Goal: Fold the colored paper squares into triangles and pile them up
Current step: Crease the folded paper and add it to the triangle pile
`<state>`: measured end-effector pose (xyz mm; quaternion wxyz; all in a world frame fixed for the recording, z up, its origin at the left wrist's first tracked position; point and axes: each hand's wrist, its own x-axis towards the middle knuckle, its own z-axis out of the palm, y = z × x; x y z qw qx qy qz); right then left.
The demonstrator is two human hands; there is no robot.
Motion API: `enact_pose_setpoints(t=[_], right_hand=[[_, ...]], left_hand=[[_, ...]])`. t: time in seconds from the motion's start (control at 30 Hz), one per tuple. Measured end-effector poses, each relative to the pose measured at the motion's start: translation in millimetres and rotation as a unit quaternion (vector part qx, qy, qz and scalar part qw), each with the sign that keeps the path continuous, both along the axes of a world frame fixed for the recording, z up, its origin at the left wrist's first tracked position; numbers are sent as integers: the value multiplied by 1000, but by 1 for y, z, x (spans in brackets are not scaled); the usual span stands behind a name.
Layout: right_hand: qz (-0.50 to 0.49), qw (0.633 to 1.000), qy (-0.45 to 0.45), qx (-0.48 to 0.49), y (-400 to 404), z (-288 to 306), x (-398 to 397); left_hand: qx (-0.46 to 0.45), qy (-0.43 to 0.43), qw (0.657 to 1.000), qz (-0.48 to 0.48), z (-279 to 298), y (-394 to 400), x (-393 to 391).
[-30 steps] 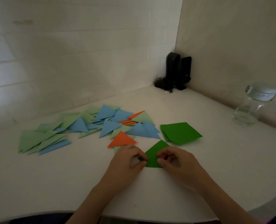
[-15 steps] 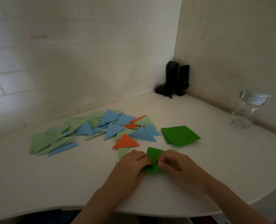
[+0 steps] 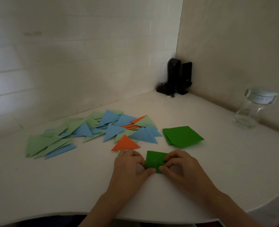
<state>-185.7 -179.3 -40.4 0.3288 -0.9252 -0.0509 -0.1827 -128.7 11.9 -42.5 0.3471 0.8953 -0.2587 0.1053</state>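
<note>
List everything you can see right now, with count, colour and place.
folded triangles: many, light green, blue and orange, spread across the table's left and middle
orange triangle: one, nearest edge of the spread, just beyond the left hand
paper squares: small stack, dark green, right of the triangles
paper being folded: one, dark green, between both hands
speakers: two, black, back corner
jar: one, clear glass, far right by the wall
table: one, white
left hand: fingers pinch the paper
right hand: fingers pinch the paper
</note>
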Motion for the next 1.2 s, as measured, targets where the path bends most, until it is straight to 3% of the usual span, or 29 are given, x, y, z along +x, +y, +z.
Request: enact_pose_setpoints(t=[0.33,0.7,0.93,1.2], right_hand=[[-52,998,-11,-20,7,-7,3],[13,996,71,51,-7,8,1],[-11,993,100,61,-12,17,0],[-80,980,134,122,-1,20,16]], left_hand=[[67,-25,997,43,-3,-10,1],[41,49,998,-3,7,6,9],[31,1,997,-77,6,-7,-3],[107,-68,989,-82,5,-17,-16]])
